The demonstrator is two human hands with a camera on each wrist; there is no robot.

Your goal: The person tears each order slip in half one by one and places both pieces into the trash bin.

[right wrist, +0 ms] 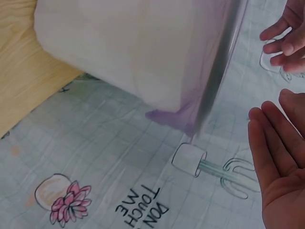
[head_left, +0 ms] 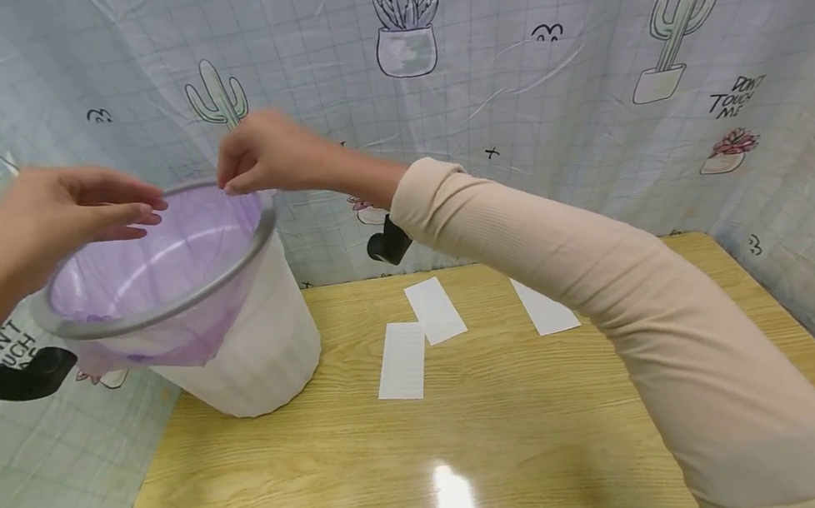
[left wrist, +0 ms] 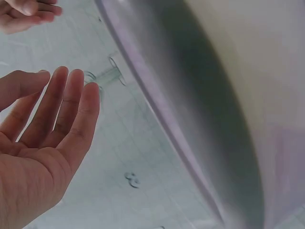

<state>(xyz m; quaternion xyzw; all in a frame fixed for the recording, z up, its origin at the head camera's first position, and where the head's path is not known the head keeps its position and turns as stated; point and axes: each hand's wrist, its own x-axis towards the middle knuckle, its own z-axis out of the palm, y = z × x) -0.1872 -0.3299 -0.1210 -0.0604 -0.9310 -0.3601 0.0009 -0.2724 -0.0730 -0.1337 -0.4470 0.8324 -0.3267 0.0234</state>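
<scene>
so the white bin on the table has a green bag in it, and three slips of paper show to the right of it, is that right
Not quite: the bag is purple, not green, as the head view shows. It does line the white bin on the table, with three slips of paper showing to the right.

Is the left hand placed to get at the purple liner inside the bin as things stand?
Probably yes. The left hand looks empty, its fingers apparently above the open mouth of the bin; nothing visible blocks the way down to the purple liner, and the right hand is off to one side.
</scene>
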